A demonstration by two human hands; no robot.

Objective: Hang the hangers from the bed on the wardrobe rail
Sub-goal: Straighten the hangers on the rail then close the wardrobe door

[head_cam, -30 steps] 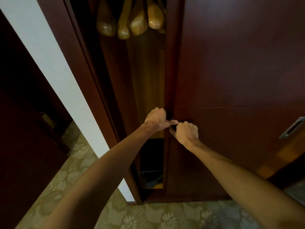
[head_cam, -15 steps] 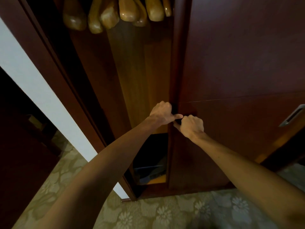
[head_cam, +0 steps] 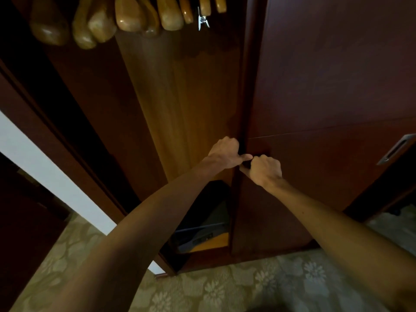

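Both hands, left hand (head_cam: 225,152) and right hand (head_cam: 265,168), curled round wardrobe door (head_cam: 326,86) edge. Hangers (head_cam: 128,16) hung. Step: likely sliding door. Next: steady sideways pull.

Hangers (head_cam: 128,16) cropped at top edge — rail unseen, fingertips behind door edge (head_cam: 242,122)

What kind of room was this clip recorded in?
Probably a hotel bedroom, at a built-in wardrobe: wooden hangers hang inside, a dark sliding door stands alongside, and floral carpet covers the floor.
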